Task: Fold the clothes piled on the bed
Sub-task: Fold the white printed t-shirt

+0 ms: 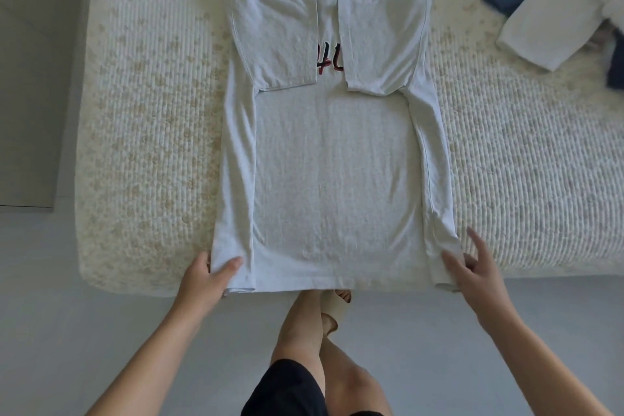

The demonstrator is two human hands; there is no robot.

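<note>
Right, left hand (209, 275) at lower left grips the hem corner of the grey t-shirt (332, 179), thumb on top, fingers tucked under the folded side. Shirt lies flat mid-frame on the bed (141, 145), w/ both sleeves and side panels already turned in. Right hand (472, 267) at lower right: thumb presses the other hem corner, fingers spread wide, not gripping yet. Next, prob. bring hem up to collar; pinch both corners evenly, lift together, keep side folds from slipping. More clothes (553, 3) wait upper right
</note>
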